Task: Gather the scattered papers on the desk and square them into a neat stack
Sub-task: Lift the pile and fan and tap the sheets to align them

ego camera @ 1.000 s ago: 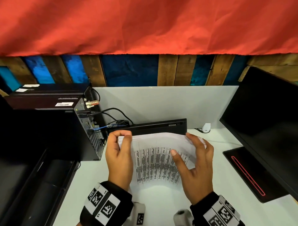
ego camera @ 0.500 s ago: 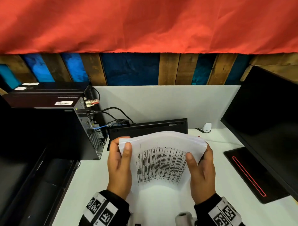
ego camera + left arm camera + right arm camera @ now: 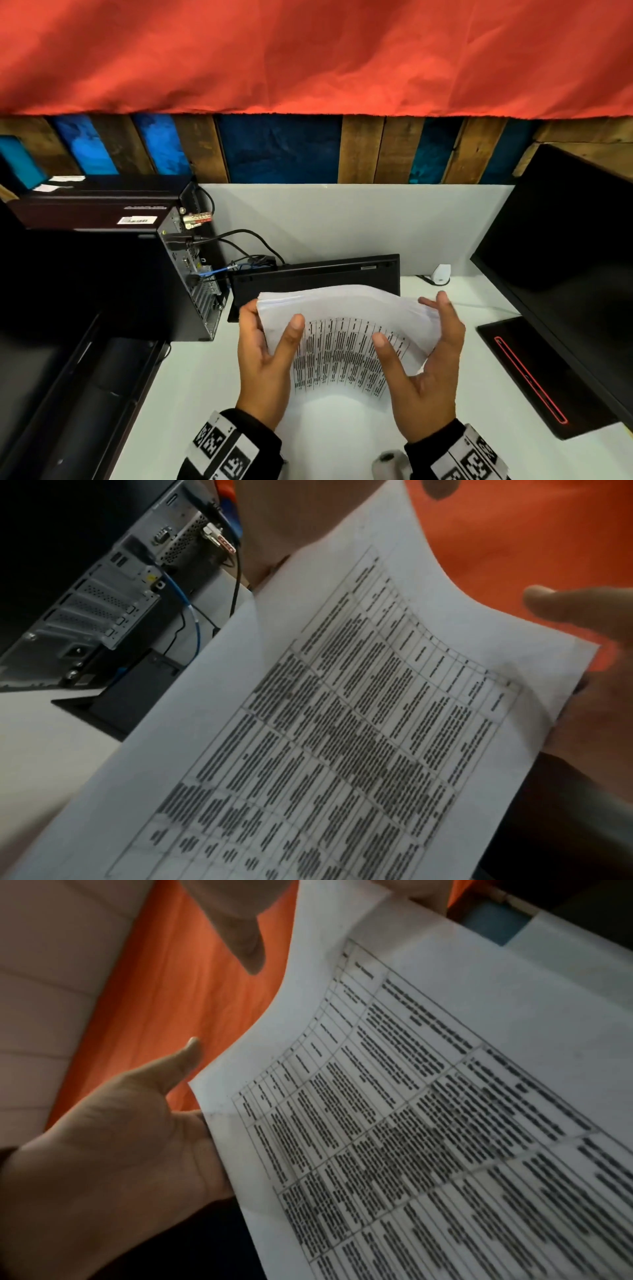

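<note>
A stack of printed papers stands upright on the white desk, bowed toward me, with a table of text on the front sheet. My left hand grips its left edge, thumb on the front and fingers behind. My right hand is open at the right edge, fingers spread; its palm meets the edge and its thumb stands off the sheet. The left wrist view shows the sheet close up with the right hand's thumb lifted beside it. The right wrist view is mostly filled by the sheet.
A black keyboard leans against the partition just behind the papers. A computer tower with cables stands to the left. A monitor and its base are on the right. A small white device sits at the back.
My right hand has let go of the stack's right edge and spread its fingers. The left hand keeps its grip, and the stack stays bowed and upright.
</note>
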### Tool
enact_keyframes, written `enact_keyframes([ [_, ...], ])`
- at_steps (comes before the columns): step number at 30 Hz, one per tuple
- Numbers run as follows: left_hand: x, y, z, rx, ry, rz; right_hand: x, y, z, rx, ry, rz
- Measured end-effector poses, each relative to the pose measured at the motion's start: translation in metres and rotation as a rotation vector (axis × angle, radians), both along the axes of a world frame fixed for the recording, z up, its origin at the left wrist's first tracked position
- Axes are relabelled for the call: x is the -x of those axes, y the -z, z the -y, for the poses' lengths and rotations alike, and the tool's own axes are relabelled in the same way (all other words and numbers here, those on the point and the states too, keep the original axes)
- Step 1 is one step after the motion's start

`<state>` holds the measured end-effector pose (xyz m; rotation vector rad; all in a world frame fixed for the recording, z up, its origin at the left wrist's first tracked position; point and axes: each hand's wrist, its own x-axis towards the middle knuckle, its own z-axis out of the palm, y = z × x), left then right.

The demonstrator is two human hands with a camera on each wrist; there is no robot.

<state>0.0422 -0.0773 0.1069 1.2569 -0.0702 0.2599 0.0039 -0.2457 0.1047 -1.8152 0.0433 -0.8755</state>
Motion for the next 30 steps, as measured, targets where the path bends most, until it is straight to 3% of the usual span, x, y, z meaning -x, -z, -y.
enact_keyframes([
  [3,-0.001,-0.01,0.003,-0.206,-0.141,0.153,-0.001,-0.004,0.001,0.205,0.061,0.003],
  [7,-0.004,-0.017,0.003,-0.528,-0.218,0.233,-0.002,-0.008,0.004,0.236,0.096,-0.088],
  [15,0.007,-0.009,0.006,-0.553,-0.199,0.268,0.002,-0.01,-0.001,0.33,0.093,-0.066],
  [30,0.003,0.005,-0.004,-0.507,-0.192,0.3,-0.001,-0.005,0.011,0.236,0.104,-0.127],
])
